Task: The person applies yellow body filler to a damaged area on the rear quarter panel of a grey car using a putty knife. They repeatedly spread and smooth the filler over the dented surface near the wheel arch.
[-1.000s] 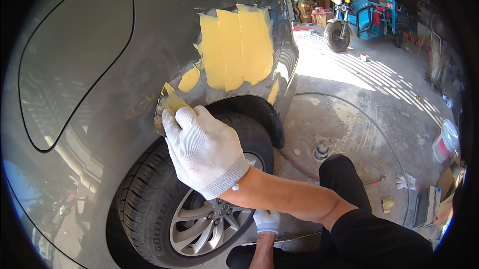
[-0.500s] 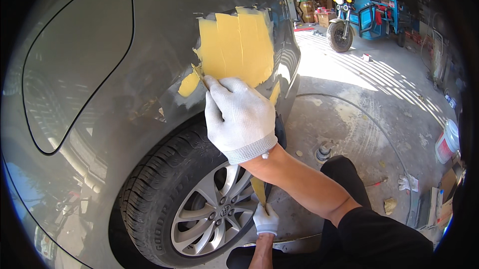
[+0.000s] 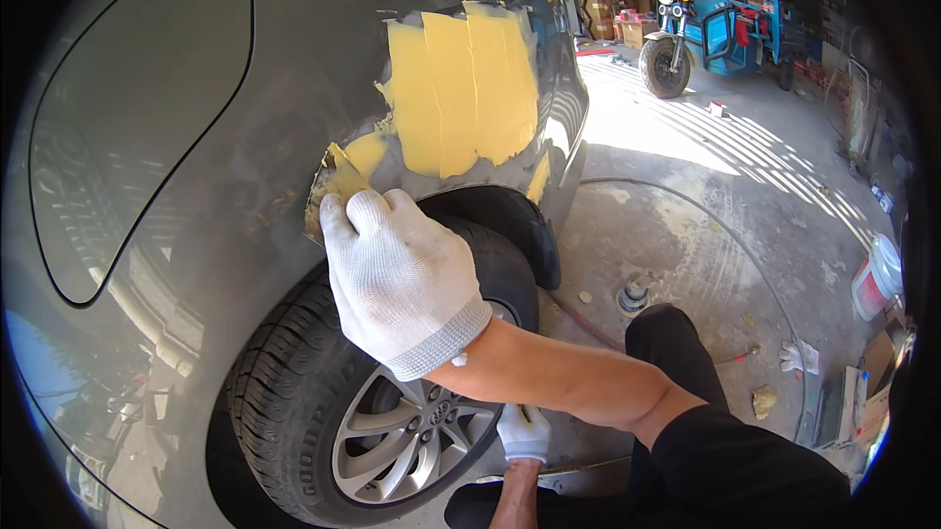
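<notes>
My right hand [image 3: 402, 279], in a white knit glove, pinches a putty spreader [image 3: 336, 176] smeared with yellow filler. The spreader's blade rests against the grey car panel [image 3: 294, 49] above the wheel arch, beside a small dab of filler [image 3: 367, 152]. Right of it a large yellow filler patch [image 3: 461, 93] covers the panel, with vertical ridges and ragged edges. My left hand [image 3: 522, 433], also gloved, is low beside the wheel, its fingers closed. The yellow-coated putty knife it held half a second ago is now hidden behind my right forearm.
Below the panel is the car's wheel [image 3: 421, 441]; a fuel flap [image 3: 142, 107] lies to the left. A hose [image 3: 725, 225] curves over the concrete floor near a sanding tool [image 3: 634, 296]. A white bucket [image 3: 879, 279] and a blue cargo tricycle [image 3: 720, 19] stand on the right.
My right hand has moved left and down with the spreader, from the patch's lower left corner to the panel above the tyre. The small dab has changed shape. My left hand has barely moved.
</notes>
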{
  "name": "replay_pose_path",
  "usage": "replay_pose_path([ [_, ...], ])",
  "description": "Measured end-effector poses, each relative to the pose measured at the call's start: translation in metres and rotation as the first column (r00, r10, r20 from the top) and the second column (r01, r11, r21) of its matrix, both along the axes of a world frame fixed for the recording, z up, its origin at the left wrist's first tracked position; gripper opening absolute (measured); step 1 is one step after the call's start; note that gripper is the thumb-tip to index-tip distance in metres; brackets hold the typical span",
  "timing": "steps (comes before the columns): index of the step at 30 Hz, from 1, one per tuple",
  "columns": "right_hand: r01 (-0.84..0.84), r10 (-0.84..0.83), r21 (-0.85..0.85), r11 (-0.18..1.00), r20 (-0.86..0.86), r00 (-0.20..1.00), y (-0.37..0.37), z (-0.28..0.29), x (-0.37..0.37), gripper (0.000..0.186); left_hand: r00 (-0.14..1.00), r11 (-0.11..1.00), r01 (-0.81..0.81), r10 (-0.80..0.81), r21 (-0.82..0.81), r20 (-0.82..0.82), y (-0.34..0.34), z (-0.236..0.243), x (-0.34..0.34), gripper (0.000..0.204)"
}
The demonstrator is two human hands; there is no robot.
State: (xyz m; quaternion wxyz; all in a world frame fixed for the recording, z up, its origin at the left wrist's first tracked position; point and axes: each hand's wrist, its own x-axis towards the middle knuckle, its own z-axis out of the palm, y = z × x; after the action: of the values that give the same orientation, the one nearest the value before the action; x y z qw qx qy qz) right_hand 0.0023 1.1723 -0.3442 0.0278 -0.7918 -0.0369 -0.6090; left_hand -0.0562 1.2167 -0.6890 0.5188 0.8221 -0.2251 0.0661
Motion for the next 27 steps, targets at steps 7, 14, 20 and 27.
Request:
replay_pose_path([
  [7,-0.254,0.255,-0.023,0.967,0.021,0.967,0.016,-0.010,-0.011,0.050,0.939,0.950,0.032,-0.134,0.309,0.316,-0.001,-0.046,0.013,0.037],
  [14,-0.388,0.376,0.117,0.914,0.113,0.920,-0.007,-0.017,-0.036,0.039,0.987,0.989,-0.004,-0.020,0.147,0.157,0.004,-0.035,0.013,0.027],
  [20,-0.113,0.068,0.170,0.979,0.251,0.966,-0.052,-0.006,-0.010,0.028,0.990,0.994,-0.088,0.095,0.065,-0.103,0.002,-0.004,0.004,0.021],
  [27,-0.069,0.055,0.176,0.982,0.080,0.995,-0.028,-0.002,0.000,0.032,0.991,0.997,-0.062,0.067,0.044,-0.120,-0.001,-0.002,0.003,0.019],
])
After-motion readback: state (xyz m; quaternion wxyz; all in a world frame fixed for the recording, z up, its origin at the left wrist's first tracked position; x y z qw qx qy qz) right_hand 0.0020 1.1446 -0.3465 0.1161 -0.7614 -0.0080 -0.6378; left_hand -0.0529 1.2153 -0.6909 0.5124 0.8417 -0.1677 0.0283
